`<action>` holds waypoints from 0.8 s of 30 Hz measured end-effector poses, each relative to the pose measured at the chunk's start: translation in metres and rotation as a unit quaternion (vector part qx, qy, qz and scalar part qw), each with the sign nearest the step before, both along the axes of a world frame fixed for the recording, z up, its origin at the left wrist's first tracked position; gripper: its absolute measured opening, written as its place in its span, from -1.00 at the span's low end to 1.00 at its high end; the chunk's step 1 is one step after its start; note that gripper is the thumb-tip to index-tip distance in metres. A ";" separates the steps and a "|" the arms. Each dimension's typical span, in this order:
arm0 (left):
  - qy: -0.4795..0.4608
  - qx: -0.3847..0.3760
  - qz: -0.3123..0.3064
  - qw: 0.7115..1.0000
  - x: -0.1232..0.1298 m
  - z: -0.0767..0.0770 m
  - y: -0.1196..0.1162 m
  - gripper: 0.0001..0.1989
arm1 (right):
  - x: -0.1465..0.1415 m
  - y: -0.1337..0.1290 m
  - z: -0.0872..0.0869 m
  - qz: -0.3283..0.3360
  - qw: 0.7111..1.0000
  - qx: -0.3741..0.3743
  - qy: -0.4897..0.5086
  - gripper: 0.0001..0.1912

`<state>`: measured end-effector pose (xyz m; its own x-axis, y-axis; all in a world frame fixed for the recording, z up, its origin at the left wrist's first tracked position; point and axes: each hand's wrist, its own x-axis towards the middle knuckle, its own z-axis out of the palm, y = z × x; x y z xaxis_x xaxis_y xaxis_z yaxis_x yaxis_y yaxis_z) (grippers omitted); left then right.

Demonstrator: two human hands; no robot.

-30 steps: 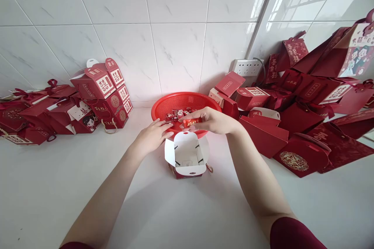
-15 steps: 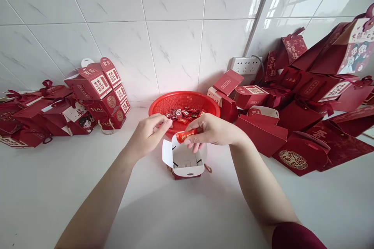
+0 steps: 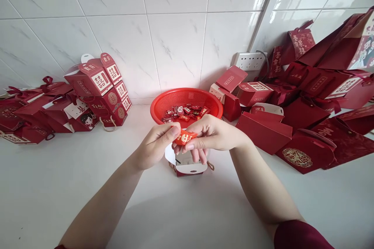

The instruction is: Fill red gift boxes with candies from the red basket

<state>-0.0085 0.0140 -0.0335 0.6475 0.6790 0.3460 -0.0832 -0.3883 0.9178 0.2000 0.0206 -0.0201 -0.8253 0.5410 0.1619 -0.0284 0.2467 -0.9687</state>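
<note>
Between both hands is a red wrapped candy (image 3: 186, 137) with gold characters. My left hand (image 3: 156, 144) is closed on its left end, thumb on top. My right hand (image 3: 212, 136) pinches the right end between thumb and forefinger, the other fingers curled below. Just beneath the hands stands a small open gift box (image 3: 191, 169), white inside, red outside, with rope handles; the hands hide part of its opening. Behind them sits a red plastic basket (image 3: 159, 103) holding several wrapped candies (image 3: 187, 111).
Stacked red gift boxes (image 3: 101, 85) stand at the left, beside a row of ribboned boxes (image 3: 43, 109). Many more red boxes and bags (image 3: 292, 124) crowd the right side. A power strip (image 3: 249, 61) is on the tiled wall (image 3: 178, 46) behind the white table (image 3: 175, 210).
My left hand has moved right and closed on the candy, which only my right hand held before. The view has shifted slightly.
</note>
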 end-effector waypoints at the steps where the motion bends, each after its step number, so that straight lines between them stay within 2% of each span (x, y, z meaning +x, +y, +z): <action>1: -0.006 -0.004 -0.008 1.000 0.000 0.000 0.000 -0.60 | 0.000 0.001 -0.001 0.007 1.000 0.004 0.005 -0.72; 5: 0.012 0.006 0.004 1.000 -0.001 0.002 0.000 -0.60 | 0.004 0.001 0.000 0.011 0.999 0.033 0.005 -0.75; 9: 0.066 0.066 0.072 0.993 -0.007 0.007 -0.002 -0.62 | 0.011 -0.001 0.005 -0.043 0.998 0.049 0.000 -0.77; 15: 0.105 0.112 0.131 0.979 -0.010 0.013 -0.006 -0.72 | 0.012 -0.004 0.006 -0.099 0.992 0.071 -0.013 -0.74; 20: 0.139 0.109 0.134 0.975 -0.007 0.014 -0.008 -0.80 | 0.006 -0.001 0.001 -0.130 0.986 0.101 -0.002 -0.73; 24: 0.112 0.080 0.110 0.984 -0.007 0.014 -0.006 -0.79 | 0.004 -0.004 0.002 -0.145 0.981 0.127 -0.004 -0.73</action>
